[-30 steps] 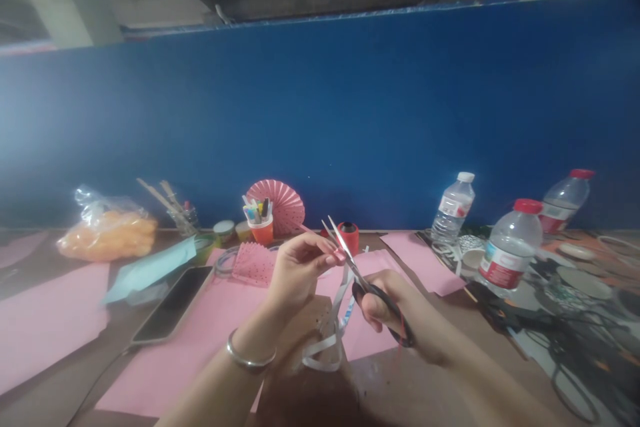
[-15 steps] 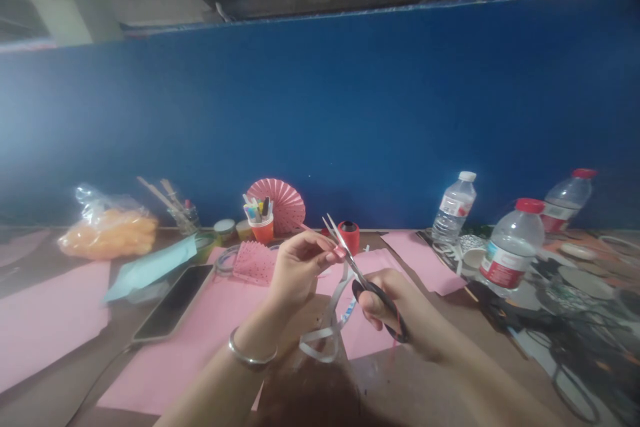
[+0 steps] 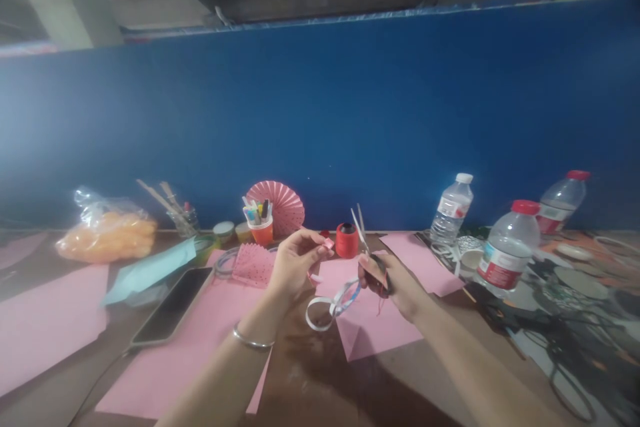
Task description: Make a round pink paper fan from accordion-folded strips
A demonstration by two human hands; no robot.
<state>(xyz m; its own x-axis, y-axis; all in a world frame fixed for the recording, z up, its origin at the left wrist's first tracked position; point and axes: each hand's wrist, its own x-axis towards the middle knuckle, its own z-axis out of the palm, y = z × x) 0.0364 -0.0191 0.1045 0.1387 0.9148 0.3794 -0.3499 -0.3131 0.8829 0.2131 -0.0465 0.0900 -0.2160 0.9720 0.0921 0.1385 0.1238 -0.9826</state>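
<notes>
My left hand (image 3: 296,263), a silver bangle on its wrist, pinches a small pink piece (image 3: 328,244) between thumb and fingertips. It looks like folded paper. My right hand (image 3: 393,280) grips a pair of scissors (image 3: 362,225) by the dark handles, the blades pointing up and slightly parted. A narrow white strip (image 3: 320,328) curls in loops between the hands, its upper part at my right fingers; whether they hold it I cannot tell. A thin reddish thread hangs below the scissor handles. Beneath lies pink paper (image 3: 383,333), and behind stands a red thread spool (image 3: 347,241).
On the left are a phone (image 3: 173,307), pale blue paper (image 3: 150,269) and a bag of orange stuff (image 3: 113,233). A cup of pens (image 3: 261,232) stands before a pink paper fan (image 3: 283,203). Several bottles (image 3: 510,247) and clutter fill the right side. A blue partition (image 3: 320,113) rises behind.
The scissors have moved right, away from my left fingertips, and their blades now point more upright. The white strip has shifted, its upper end now near my right hand.
</notes>
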